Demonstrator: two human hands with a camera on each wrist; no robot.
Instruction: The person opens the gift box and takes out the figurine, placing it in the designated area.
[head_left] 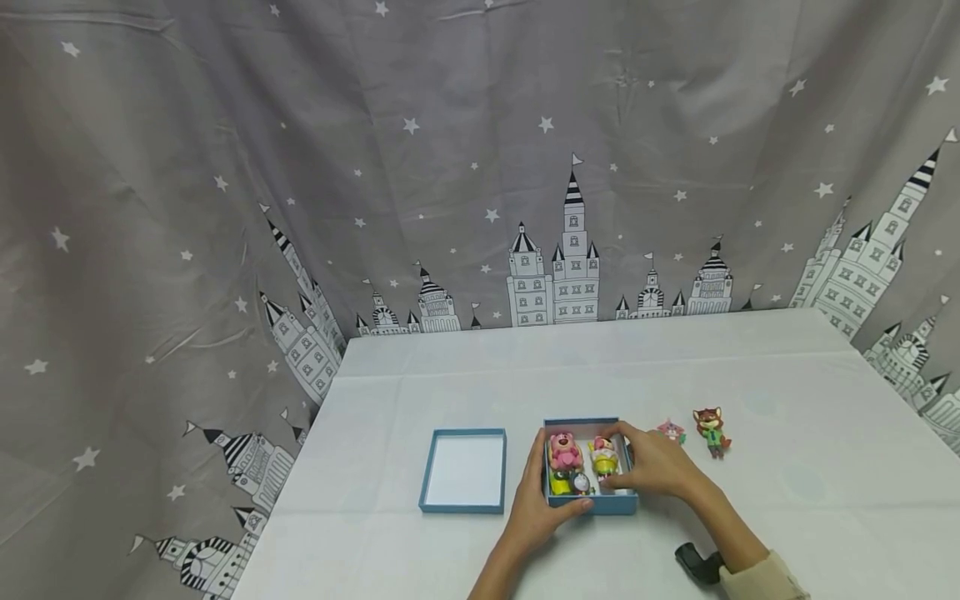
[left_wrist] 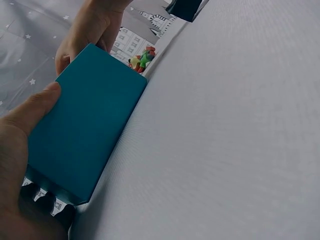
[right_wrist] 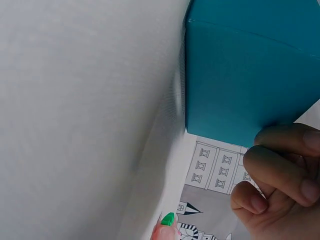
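A blue box (head_left: 617,505) with a white inside stands on the table. My left hand (head_left: 529,510) grips it, thumb on the front wall and fingers along the left side; the left wrist view shows this thumb at the blue wall's edge. Inside the box, a pink bear figurine (head_left: 566,452) lies at the left, above a green-and-yellow figurine (head_left: 558,483) and a small dark figurine with a white face (head_left: 581,482). Reaching over the right wall, my right hand (head_left: 660,463) pinches a pink-and-yellow figurine (head_left: 603,458) between thumb and forefinger within the box.
Left of the box lies a shallow blue-rimmed lid (head_left: 462,507), white side up. A fox figurine (head_left: 711,432) and a small pink figurine (head_left: 672,431) lie to the right. Behind the white table (head_left: 390,392) hangs a grey curtain (head_left: 450,125) with castles and stars.
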